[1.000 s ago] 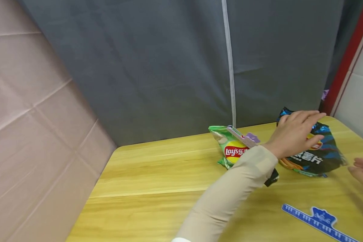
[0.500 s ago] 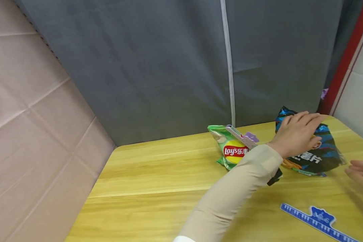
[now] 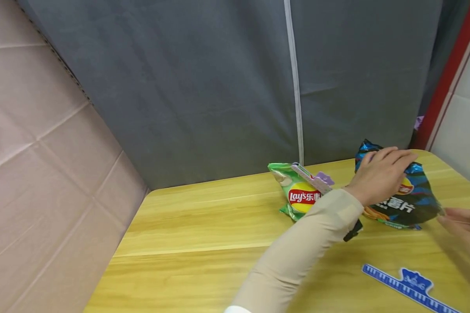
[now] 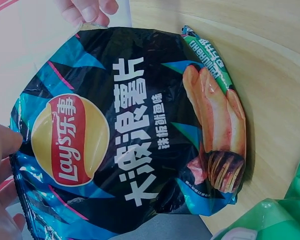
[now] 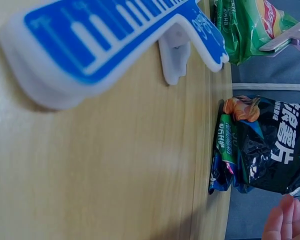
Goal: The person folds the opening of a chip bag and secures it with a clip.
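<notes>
A black and blue bag of potato chips [image 3: 409,204] stands on its base at the table's right side. My left hand [image 3: 380,176] holds its top edge, the thumb [image 4: 7,140] at the front face and the other fingers behind. At the bag's side edge, my right hand [image 3: 468,226] pinches the crumpled film between thumb and fingertips. Left of it, partly behind my left sleeve, a green bag of chips [image 3: 293,187] wears a pale purple clip [image 3: 317,179] across its top. Nearer me lies a blue sealing clip [image 3: 411,287] with a piano-key pattern.
A small black object [image 3: 352,231] shows from under my left forearm. Behind the wooden table [image 3: 180,226] hangs a grey curtain [image 3: 203,95]. A pale pink panel [image 3: 55,174] stands on the left, and a white one [image 3: 464,134] with a red edge on the right.
My right hand has moved left to the black bag's side edge and taken hold of it. My left hand has stayed at the bag's top.
</notes>
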